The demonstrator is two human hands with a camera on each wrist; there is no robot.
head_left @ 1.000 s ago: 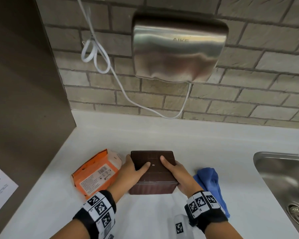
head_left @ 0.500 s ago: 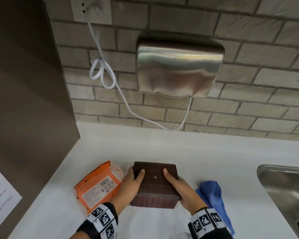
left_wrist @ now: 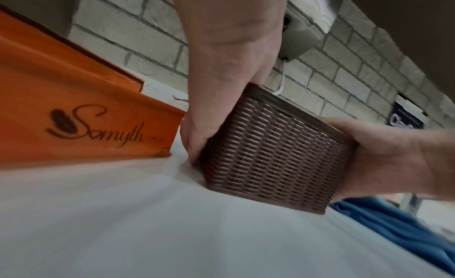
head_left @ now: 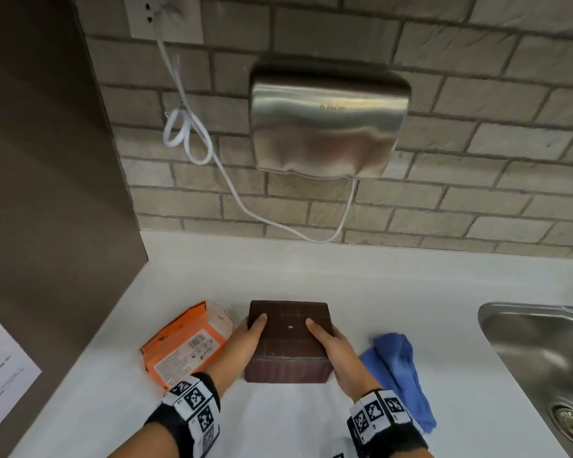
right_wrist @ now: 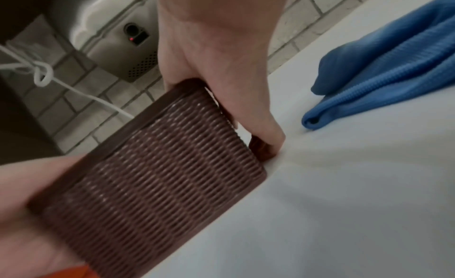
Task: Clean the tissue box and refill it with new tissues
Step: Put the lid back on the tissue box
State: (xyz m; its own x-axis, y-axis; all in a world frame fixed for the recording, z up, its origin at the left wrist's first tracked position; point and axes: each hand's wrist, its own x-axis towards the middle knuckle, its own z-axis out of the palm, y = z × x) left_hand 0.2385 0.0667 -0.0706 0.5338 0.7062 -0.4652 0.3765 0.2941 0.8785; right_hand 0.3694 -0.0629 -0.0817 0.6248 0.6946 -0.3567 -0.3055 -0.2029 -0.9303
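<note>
Dark brown woven-plastic tissue box [head_left: 289, 338] sits on white worktop [head_left: 278, 279], gripped on both sides: left hand [head_left: 242, 342] & right hand [head_left: 336, 350], thumbs on top, fingers down the sides. Just left, touching the left hand: orange cardboard tissue pack [head_left: 186, 345], script reads "Somyth" in left wrist view. Crumpled blue cloth [head_left: 399, 375] just right of the right hand. Steel sink [head_left: 543, 352] far right. Steel hand dryer [head_left: 328, 127] w/ white cord [head_left: 186, 127] on brick wall above, logo unreadable
</note>
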